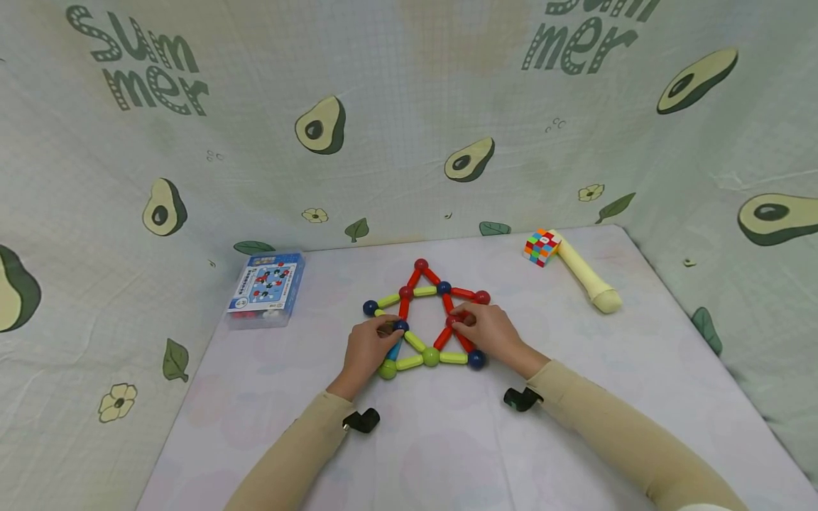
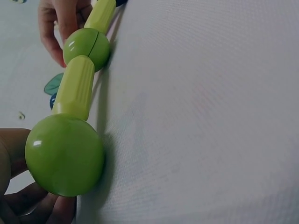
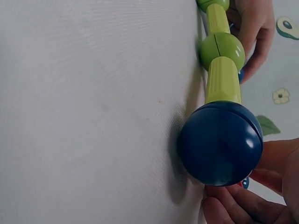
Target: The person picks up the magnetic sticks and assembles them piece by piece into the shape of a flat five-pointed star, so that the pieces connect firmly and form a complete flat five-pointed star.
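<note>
1. The flat figure of coloured plastic rods and balls lies on the white worktop, directly under both sets of fingers; lying flat, its joints sit within reach of them.
2. The left hand has its fingers curled down on the dark blue ball at the left joint, seemingly pinching it; a large lime green ball sits just below the fingers.
3. The right hand curls its fingers round a red ball, the navy corner ball just beneath them.
4. Well away from the fingers: a clear toy box, a multicoloured puzzle cube and a cream cylinder.
</note>
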A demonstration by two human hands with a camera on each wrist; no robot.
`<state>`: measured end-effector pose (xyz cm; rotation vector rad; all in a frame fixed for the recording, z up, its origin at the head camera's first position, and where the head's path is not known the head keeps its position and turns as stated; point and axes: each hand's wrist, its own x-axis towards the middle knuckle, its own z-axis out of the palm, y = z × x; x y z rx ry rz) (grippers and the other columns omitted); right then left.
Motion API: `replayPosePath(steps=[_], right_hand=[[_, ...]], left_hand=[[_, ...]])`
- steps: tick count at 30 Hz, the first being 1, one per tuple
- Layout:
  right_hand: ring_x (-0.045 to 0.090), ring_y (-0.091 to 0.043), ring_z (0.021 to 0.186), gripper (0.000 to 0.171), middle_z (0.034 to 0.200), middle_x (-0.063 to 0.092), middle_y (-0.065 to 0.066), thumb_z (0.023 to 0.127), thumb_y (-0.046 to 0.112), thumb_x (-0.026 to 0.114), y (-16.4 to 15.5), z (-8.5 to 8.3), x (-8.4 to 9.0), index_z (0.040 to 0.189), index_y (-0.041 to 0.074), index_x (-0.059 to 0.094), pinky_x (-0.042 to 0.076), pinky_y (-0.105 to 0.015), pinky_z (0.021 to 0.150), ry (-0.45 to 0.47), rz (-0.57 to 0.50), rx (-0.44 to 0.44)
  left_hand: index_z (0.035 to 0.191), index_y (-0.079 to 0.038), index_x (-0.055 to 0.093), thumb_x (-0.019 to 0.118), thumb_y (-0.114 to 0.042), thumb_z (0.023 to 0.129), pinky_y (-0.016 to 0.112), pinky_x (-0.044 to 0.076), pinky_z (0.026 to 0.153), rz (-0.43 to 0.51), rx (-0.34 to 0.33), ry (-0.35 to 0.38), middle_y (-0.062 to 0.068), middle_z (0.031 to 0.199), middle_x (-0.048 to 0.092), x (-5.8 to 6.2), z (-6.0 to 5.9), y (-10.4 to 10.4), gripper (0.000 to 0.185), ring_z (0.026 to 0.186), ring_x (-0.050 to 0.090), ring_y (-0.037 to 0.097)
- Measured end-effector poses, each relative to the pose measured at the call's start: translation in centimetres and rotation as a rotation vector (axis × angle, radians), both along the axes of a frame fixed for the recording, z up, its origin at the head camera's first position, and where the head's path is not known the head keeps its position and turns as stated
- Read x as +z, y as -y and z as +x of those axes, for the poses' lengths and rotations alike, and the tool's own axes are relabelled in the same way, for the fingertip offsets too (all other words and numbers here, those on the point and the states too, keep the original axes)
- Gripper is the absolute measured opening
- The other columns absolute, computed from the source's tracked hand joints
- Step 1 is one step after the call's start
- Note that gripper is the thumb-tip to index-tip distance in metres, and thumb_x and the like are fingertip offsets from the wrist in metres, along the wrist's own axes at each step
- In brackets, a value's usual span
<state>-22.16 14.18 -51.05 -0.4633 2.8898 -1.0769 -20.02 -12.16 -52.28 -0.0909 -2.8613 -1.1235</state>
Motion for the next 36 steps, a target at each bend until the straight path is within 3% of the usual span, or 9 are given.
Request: replayPosePath(steps=[23,30,36], right_hand=[[0.061,-0.011,0.070,0.027,0.087,0.073,0.002,0.092,0.023,0.077,-0.4,0.1,-0.1,0.118,0.016,0.075,0.050,-0.027,0.061,0.046,-0.008,-0.020],[0.064,-0.014,0.080,0.026,0.097,0.073,0.001,0.095,0.021,0.074,-1.1,0.2,-0.2,0.120,0.018,0.076,0.054,-0.031,0.071,0.056,0.003,-0.028],[0.066,-0.018,0.088,0.025,0.101,0.074,-0.002,0.095,0.019,0.073,-2.5,0.8,-0.1,0.120,0.016,0.076,0.057,-0.034,0.077,0.050,0.000,-0.034]], left_hand=[[0.121,-0.018,0.075,0.078,-0.027,0.092,0.032,0.057,0.076,0.058,0.015,0.034,-0.001,0.093,0.072,-0.2,0.2,0.1,0.031,0.086,0.065,0.015],[0.120,-0.017,0.074,0.078,-0.027,0.092,0.032,0.057,0.074,0.070,0.014,0.029,-0.002,0.094,0.072,-0.1,0.2,0.3,0.030,0.084,0.066,0.013],[0.111,-0.017,0.073,0.076,-0.023,0.094,0.032,0.057,0.077,0.109,0.031,0.011,-0.003,0.097,0.072,-0.5,0.7,1.3,0.019,0.086,0.066,0.013]])
